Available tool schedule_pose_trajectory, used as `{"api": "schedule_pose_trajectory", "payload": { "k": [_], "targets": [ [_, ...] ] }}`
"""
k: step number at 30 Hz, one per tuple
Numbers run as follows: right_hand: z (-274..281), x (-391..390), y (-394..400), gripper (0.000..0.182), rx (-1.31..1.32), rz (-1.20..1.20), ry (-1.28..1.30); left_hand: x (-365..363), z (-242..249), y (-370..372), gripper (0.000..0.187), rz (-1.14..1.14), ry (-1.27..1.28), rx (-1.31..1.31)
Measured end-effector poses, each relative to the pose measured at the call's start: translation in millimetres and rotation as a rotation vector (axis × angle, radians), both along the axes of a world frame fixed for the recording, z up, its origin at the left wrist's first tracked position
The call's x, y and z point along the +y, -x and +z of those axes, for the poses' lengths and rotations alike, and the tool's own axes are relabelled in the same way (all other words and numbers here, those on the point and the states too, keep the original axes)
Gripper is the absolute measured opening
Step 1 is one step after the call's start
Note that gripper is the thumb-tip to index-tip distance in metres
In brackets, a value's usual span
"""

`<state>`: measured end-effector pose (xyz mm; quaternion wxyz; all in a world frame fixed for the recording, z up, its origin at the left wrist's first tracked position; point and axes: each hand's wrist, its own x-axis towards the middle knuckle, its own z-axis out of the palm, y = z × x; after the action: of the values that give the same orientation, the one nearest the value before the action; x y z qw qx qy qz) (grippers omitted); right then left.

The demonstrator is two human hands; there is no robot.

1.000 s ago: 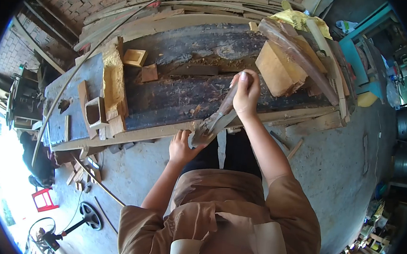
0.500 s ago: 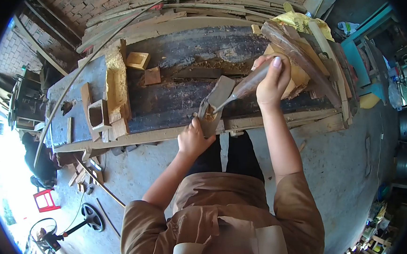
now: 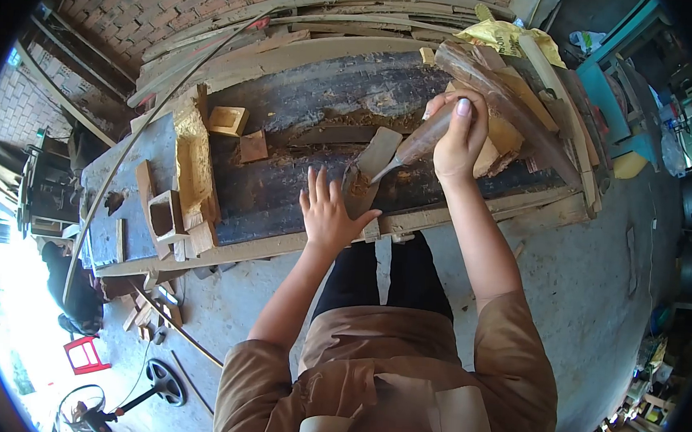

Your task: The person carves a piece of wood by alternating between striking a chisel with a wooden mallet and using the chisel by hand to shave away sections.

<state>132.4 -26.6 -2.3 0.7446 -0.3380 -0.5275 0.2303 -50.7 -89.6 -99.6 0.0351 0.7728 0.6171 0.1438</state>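
My right hand [image 3: 459, 142] is wrapped round the thick wooden handle of a chisel [image 3: 423, 141], whose metal blade slants down to the left. The blade's tip is at the hollow of a small wood block [image 3: 381, 148], where brown shavings [image 3: 360, 186] lie. My left hand [image 3: 331, 215] is open beside the block, fingers spread, its thumb near the block's lower end. The block lies at the near edge of the dark workbench [image 3: 267, 190].
Left on the bench are a long hollowed wood piece [image 3: 194, 157], a square wooden box [image 3: 165, 215] and a small yellowish tray [image 3: 228, 121]. A long wooden club-like piece [image 3: 514, 107] lies at the right. A red stool [image 3: 87, 356] stands on the floor.
My left hand has let go of the block and spread its fingers. The chisel stays in my right hand, its tip slightly higher, and shavings now show in the hollow.
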Motion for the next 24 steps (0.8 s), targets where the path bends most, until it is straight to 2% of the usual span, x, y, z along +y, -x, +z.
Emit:
{"api": "schedule_pose_trajectory", "payload": {
  "k": [2, 4, 6, 9, 14, 17, 24],
  "targets": [
    [7.2, -2.0, 1.3, 0.022, 0.01, -0.017, -0.017, 14.9, -1.1, 1.7, 0.088, -0.153, -0.086, -0.211],
    [11.9, -3.2, -0.1, 0.022, 0.047, -0.026, -0.023, 30.2, -7.0, 0.9, 0.09, -0.235, -0.077, -0.193],
    [15.1, -3.5, 6.5, 0.02, 0.089, -0.049, 0.015, 39.8, -22.4, -3.6, 0.087, -0.357, 0.059, -0.265],
    [15.0, -1.3, 10.8, 0.016, 0.056, -0.15, 0.027, 38.1, -29.4, -6.2, 0.085, -0.319, 0.097, -0.369],
    [20.5, 8.8, 0.6, 0.019, 0.111, -0.155, -0.051, 33.7, -36.0, -8.2, 0.085, -0.247, 0.067, -0.44],
    [17.0, 9.0, 4.2, 0.019, 0.154, -0.128, -0.06, 31.5, -39.8, -11.7, 0.086, -0.196, 0.023, -0.446],
    [3.5, 9.0, 17.2, 0.018, 0.013, -0.04, -0.049, 27.7, -40.0, -14.5, 0.089, -0.086, 0.016, -0.457]
  ]
}}
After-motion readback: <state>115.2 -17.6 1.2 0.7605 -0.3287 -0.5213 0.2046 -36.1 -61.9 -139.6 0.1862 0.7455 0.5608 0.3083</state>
